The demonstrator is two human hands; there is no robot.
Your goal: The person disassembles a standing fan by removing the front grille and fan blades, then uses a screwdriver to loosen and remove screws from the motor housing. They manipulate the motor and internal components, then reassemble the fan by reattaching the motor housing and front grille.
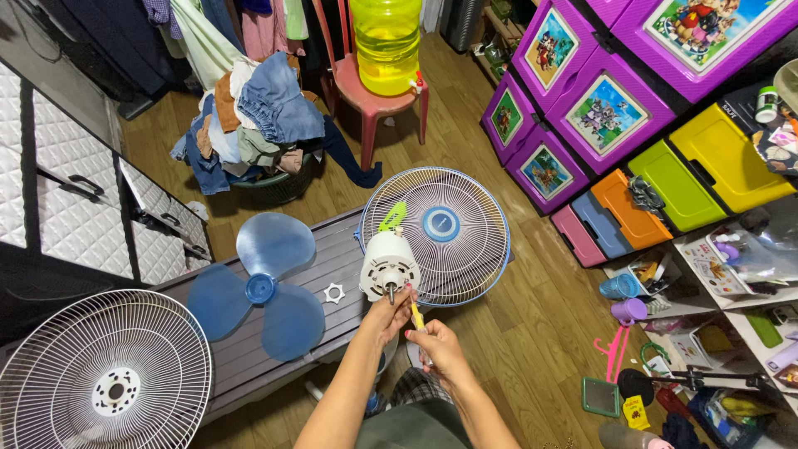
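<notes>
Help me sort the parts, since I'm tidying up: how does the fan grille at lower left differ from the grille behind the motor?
The lower-left grille is all white; the grille behind the motor has a blue rim. The lower-left grille has a white hub plate with holes; the other has a blue round cap at its centre. The lower-left one lies alone at the picture's edge; the other sits behind the white motor, near the left hand. Both are round wire grilles.

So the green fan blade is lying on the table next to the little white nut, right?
Not quite: the blade is blue, not green. The head view shows it lying on the table next to the little white nut, just as you said.
</notes>
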